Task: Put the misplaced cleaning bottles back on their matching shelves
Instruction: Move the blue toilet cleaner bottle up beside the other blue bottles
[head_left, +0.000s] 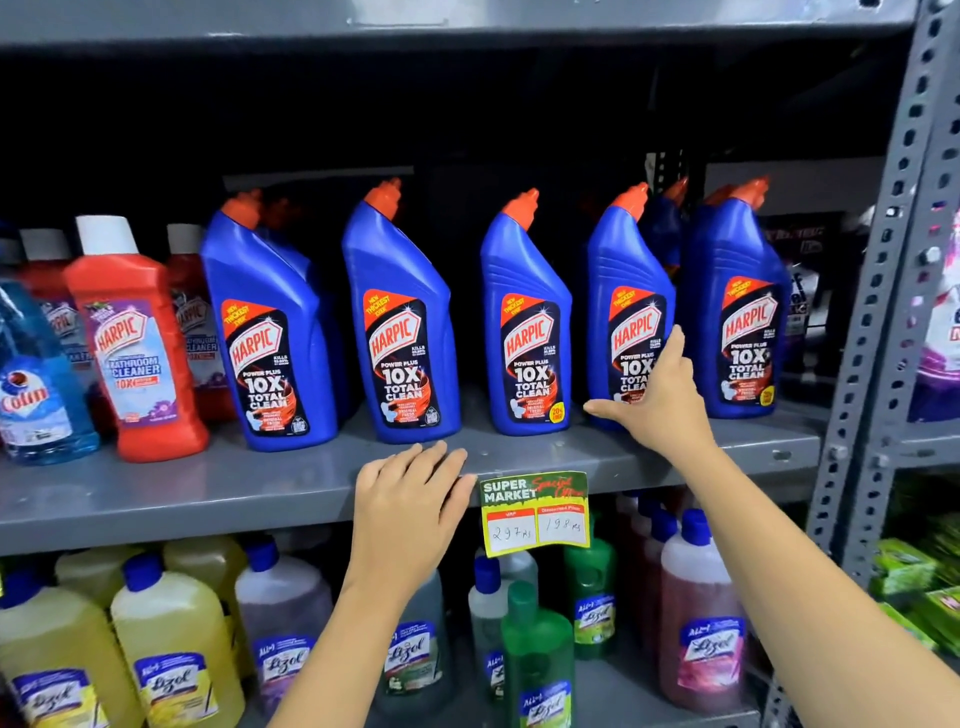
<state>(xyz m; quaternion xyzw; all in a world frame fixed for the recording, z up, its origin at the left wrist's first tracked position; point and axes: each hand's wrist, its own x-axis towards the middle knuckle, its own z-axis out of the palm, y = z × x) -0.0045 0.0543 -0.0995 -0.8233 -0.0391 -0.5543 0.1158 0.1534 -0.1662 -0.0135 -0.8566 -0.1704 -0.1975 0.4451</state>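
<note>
Several blue Harpic bottles with orange caps stand in a row on the grey middle shelf (208, 499). My right hand (660, 395) lies flat against the lower front of the fourth blue Harpic bottle (623, 260), with fingers spread, thumb out to the left and not closed around it. My left hand (410, 499) rests palm down on the shelf's front edge below the second and third blue bottles and holds nothing. At the left stand a red Harpic bathroom cleaner bottle (135, 343) and a light-blue Colin bottle (36, 384).
A yellow-green price tag (535, 512) hangs from the shelf edge between my arms. The lower shelf holds Lizol bottles: yellow (171, 639), green (537, 660) and pink (701, 623). A perforated grey upright (878, 312) bounds the shelf on the right, with other goods beyond it.
</note>
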